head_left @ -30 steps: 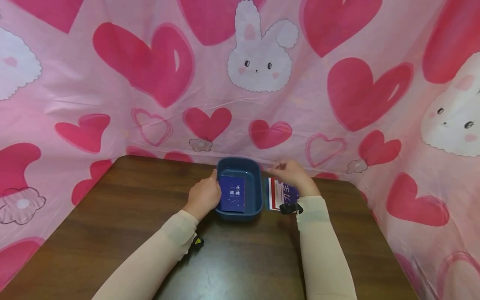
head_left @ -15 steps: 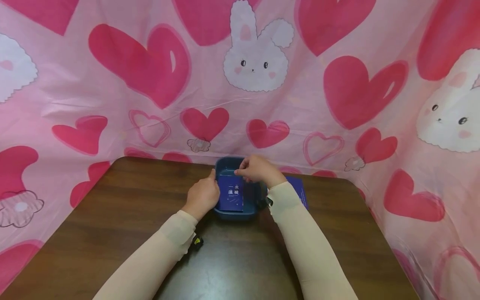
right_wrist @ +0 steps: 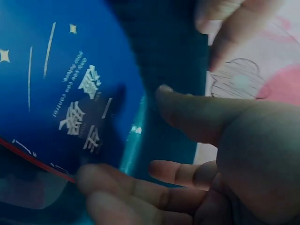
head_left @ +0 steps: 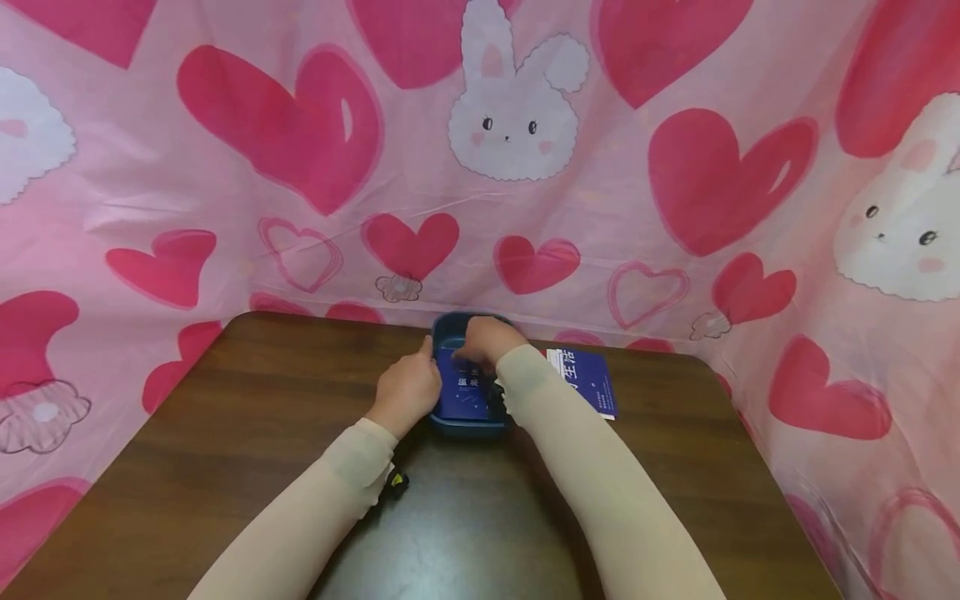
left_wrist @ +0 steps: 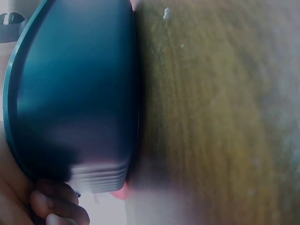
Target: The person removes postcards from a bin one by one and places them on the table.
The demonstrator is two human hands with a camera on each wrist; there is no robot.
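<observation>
A dark blue plastic bin (head_left: 471, 430) stands near the back edge of the table. My left hand (head_left: 407, 388) grips its left side, thumb along the rim and fingers curled against the outer wall (left_wrist: 79, 84). Inside lies a flat blue booklet (head_left: 459, 402) with white characters and small stars. My right hand (head_left: 491, 340) reaches into the bin over the booklet's far part. In the right wrist view its fingertips (right_wrist: 96, 180) are right at the booklet's edge, while the thumb (right_wrist: 187, 108) stays spread away from the fingers.
A blue-purple printed card or booklet (head_left: 592, 379) with a white edge lies on the brown wooden table (head_left: 315, 367), right of the bin. Pink cloth (head_left: 420, 183) with hearts and rabbits hangs close behind the table and along its sides.
My right hand has moved left from above the items beside the bin, over the rim and down to the booklet inside. My left hand has kept its grip on the bin.
</observation>
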